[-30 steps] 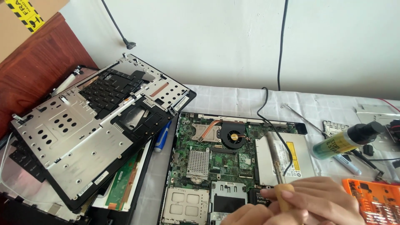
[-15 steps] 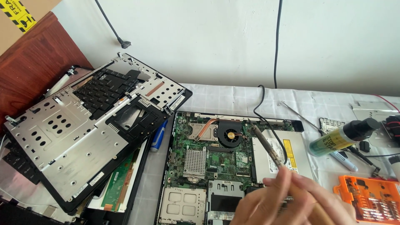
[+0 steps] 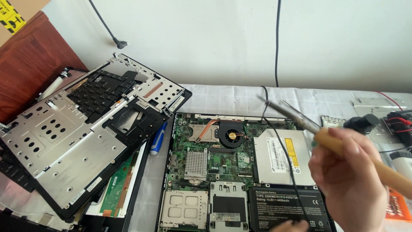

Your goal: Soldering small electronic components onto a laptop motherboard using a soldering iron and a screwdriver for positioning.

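- Head view: right hand [image 3: 349, 176] clenched on a wooden-handled soldering iron [image 3: 300, 120], now lifted clear above the opened laptop [image 3: 206, 167]; tip hangs over the optical drive [image 3: 281, 154].
- Left hand [image 3: 285, 226]: only a sliver at the bottom edge, by the black cord [image 3: 281, 150]; grip can't tell.
- Versus earlier: both hands were low on the board with the tool down; iron has since swung up and right.
- Removed palmrest shell [image 3: 86, 129] unchanged at left.

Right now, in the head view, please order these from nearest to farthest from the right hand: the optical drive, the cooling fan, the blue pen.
From the right hand:
1. Optical drive, silver, just left of the hand.
2. Cooling fan, round, top middle of the board.
3. Blue pen, beyond the laptop's left edge.
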